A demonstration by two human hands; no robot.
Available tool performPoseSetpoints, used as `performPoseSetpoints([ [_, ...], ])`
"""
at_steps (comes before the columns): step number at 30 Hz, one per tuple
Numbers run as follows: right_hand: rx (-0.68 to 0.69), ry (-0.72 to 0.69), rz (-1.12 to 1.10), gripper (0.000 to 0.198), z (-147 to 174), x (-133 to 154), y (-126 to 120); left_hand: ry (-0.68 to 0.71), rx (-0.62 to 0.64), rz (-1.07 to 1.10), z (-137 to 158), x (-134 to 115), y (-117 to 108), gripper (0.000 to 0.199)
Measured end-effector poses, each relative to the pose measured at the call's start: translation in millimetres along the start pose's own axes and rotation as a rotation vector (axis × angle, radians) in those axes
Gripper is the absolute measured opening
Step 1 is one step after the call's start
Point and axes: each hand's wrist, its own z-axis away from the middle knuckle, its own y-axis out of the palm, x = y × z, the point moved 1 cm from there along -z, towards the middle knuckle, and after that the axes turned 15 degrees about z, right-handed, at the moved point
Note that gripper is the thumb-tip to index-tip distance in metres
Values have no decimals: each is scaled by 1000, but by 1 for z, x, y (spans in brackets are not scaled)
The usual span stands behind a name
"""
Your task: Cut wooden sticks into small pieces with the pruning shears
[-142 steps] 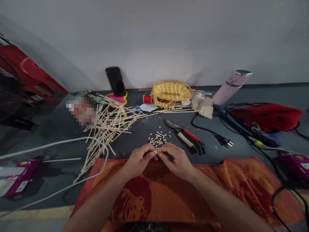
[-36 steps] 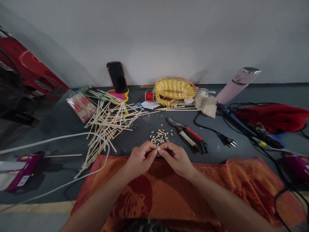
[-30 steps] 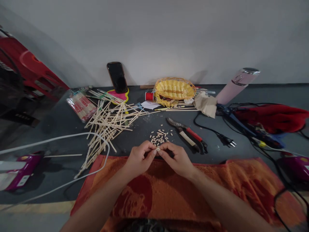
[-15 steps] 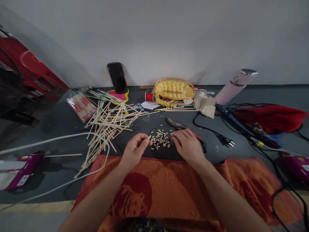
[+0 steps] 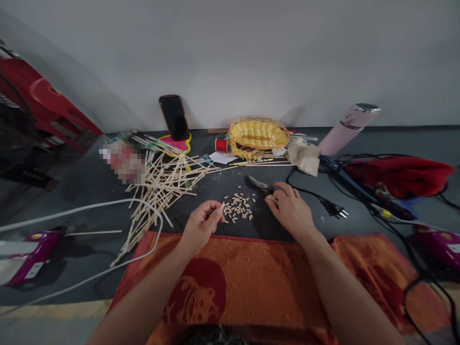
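Between the thumb and fingertips of my left hand is a small cut piece of wooden stick, mostly covered by the fingers. My right hand is closed over the handles of the pruning shears; the handles are hidden under it, and the curved blades point away to the left on the table. A loose cluster of short cut stick pieces lies between my hands. To the left is a heap of long thin wooden sticks.
At the back stand a phone, a yellow wicker basket, a red thread spool and a pink bottle. A black plug lies on the right, a white cable on the left. An orange towel covers the front.
My right hand has moved right, from beside the cut pieces onto the handles of the pruning shears. My left hand stays nearly in place with its stick piece.
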Motion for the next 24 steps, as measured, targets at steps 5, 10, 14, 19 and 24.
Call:
performPoseSetpoints([
  [5,-121,201,-673,30,0,1,-17,-1,-7,29,0,-1,1,24],
  [10,214,280,-1180,41,6,9,-34,3,-12,39,0,-4,1,25],
  [14,145,74,-911,22,12,20,-42,19,-45,74,-1,-4,-1,27],
  [19,-27,-281,-481,19,20,37,-37,36,-51,202,-3,-6,-5,28],
  [24,19,-419,-209,37,26,45,-30,54,-62,253,-2,-9,-6,27],
])
